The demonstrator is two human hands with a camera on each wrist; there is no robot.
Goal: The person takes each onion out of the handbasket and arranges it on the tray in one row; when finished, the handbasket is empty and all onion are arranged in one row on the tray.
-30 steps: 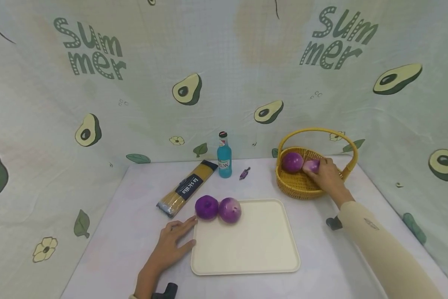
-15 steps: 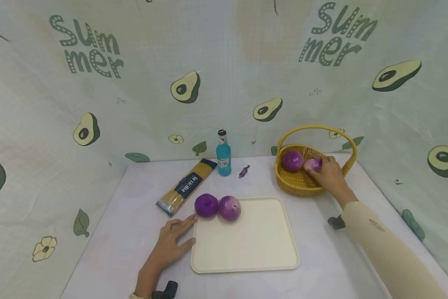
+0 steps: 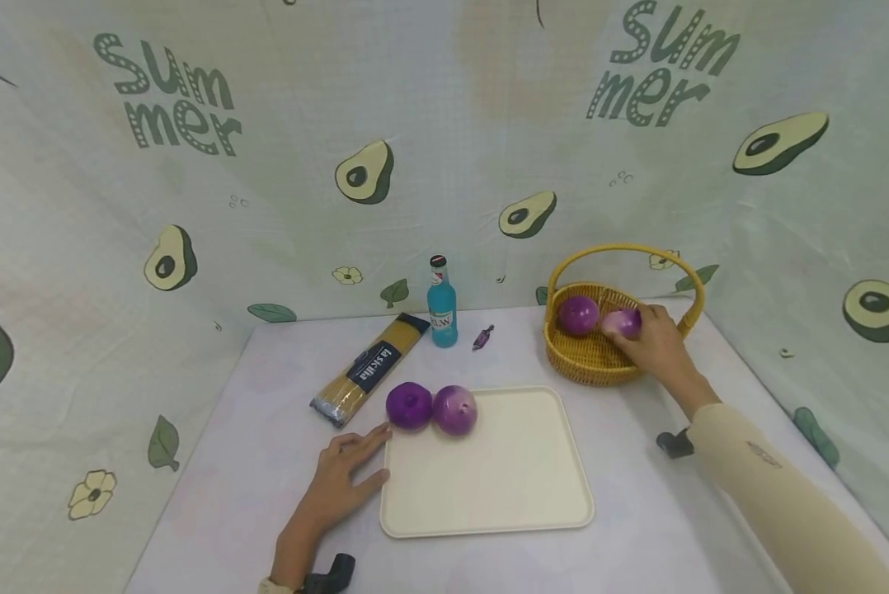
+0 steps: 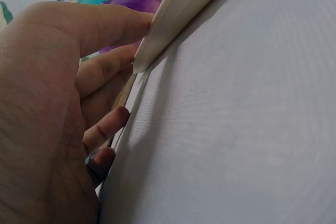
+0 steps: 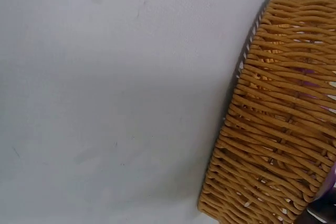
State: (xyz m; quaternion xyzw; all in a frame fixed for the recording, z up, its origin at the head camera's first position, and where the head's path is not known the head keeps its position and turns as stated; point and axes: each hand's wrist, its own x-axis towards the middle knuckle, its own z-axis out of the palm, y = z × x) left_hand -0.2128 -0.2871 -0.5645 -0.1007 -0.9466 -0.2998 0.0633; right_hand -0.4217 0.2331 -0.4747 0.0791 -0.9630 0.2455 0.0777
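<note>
My right hand (image 3: 658,345) reaches over the rim of a yellow wicker basket (image 3: 589,371) and grips a pale purple onion (image 3: 623,322) inside it. A second purple onion (image 3: 578,315) lies beside that one in the basket. My left hand (image 3: 336,487) rests with extended fingers at the left edge of a cream tray (image 3: 489,474); in the left wrist view, fingertips meet the tray's rim (image 4: 170,22). On the tray's far left corner sit a dark purple onion (image 3: 409,406) and a lighter onion (image 3: 455,411), side by side. The right wrist view shows basket weave (image 5: 278,114), with the right hand mostly out of sight.
Behind the tray, a spaghetti packet (image 3: 370,370) lies slantwise, its far end near a standing blue bottle (image 3: 442,304). A small purple wrapped candy (image 3: 482,337) is right of the bottle. Printed cloth (image 3: 444,124) hangs behind the white table (image 3: 214,478).
The right hand stays in the basket, its hold on the onion shifting slightly. The left hand keeps its place at the tray. The head view has tilted a little.
</note>
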